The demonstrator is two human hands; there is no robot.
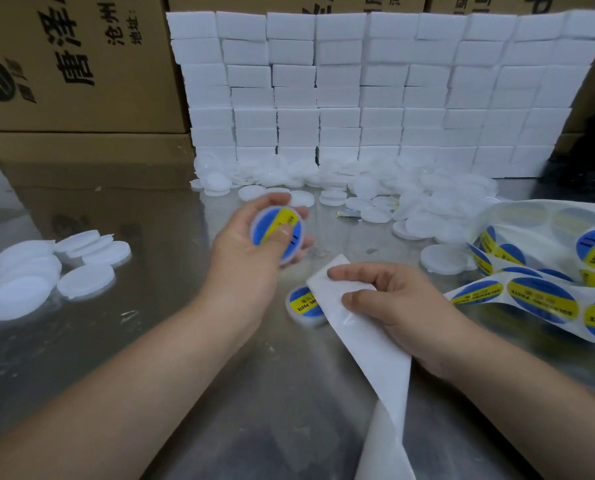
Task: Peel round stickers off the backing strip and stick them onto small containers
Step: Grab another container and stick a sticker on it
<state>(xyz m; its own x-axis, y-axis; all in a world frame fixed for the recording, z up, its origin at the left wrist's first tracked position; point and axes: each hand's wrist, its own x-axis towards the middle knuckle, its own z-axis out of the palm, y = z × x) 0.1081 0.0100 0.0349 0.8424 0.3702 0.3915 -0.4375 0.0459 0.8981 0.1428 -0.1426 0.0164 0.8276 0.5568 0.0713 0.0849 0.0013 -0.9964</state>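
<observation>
Two hands, apart. Left hand (244, 251) grips labelled container (291, 259) above table (150, 341), thumb on its sticker (265, 233). Right hand (386, 299) pinches bare strip (375, 348). Second container (303, 304) lies between them. Sticker roll (542, 299): right edge. Blanks (46, 271): far left. Bare steel: near left.

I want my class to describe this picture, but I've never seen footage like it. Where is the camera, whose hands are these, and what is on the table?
There is no machine here. One camera worn on a person's head looks down at their bare hands. The left hand grips a small round translucent container, with the thumb pressing its blue-and-yellow round sticker. The right hand pinches the white paper backing strip. On the shiny metal table lie one labelled container, plain white containers and a strip of unused stickers.
</observation>
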